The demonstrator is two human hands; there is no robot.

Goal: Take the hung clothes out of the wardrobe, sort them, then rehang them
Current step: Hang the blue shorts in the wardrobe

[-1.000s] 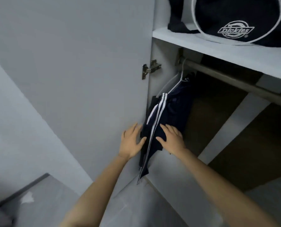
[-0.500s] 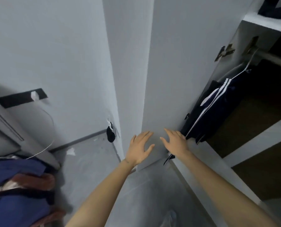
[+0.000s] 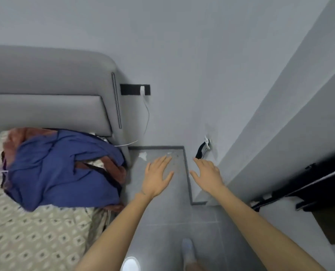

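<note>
Since the earlier frames our view has swung from the wardrobe interior toward the bed, and both hands have come away from the dark striped garment. That garment now shows at the right edge of the frame, inside the wardrobe behind its open door. A heap of blue and rust-brown clothes lies at left centre on the patterned bed cover, close to the grey headboard. We hold nothing: the left hand and the right hand reach out side by side at frame centre, palms down, fingers straight and spread, above the grey floor between bed and wardrobe. Beyond them, in the upper middle, a black wall socket carries a white cable. We judge removal largely done. Whether the striped garment is already rehung or was never taken out we cannot tell. The heap on the bed still awaits sorting and rehanging.
</note>
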